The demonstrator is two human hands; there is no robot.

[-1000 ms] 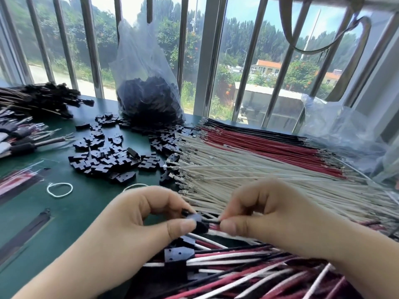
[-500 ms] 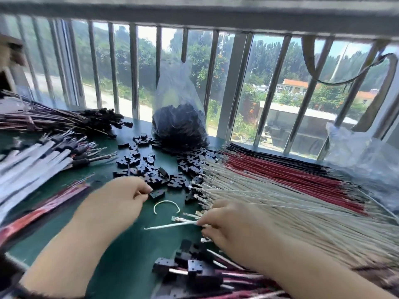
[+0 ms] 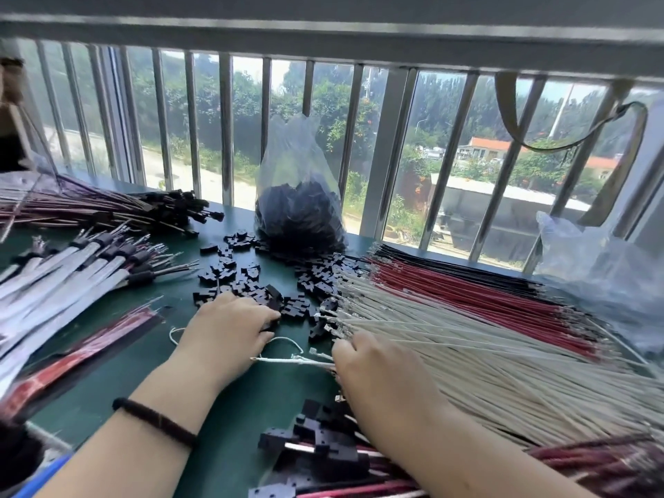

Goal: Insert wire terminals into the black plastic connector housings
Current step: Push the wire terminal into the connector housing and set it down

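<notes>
Left hand (image 3: 230, 330): palm down on the dark green counter (image 3: 118, 318), forearm reaching forward; its fingertips meet the near edge of the loose pile of small black plastic connector housings (image 3: 251, 278). Fingers curl under, so whether they pinch a housing I cannot tell. A black band (image 3: 154, 422) sits on that wrist.

Right hand (image 3: 373, 368): knuckles up at the near end of the fanned white wires with metal terminals (image 3: 449, 346), pinching one white wire (image 3: 294, 360) that juts left over the counter. Its fingertips are hidden.

Assembled black housings with red and white leads (image 3: 316, 447) lie partly under the right forearm, cut off at the bottom edge.
</notes>
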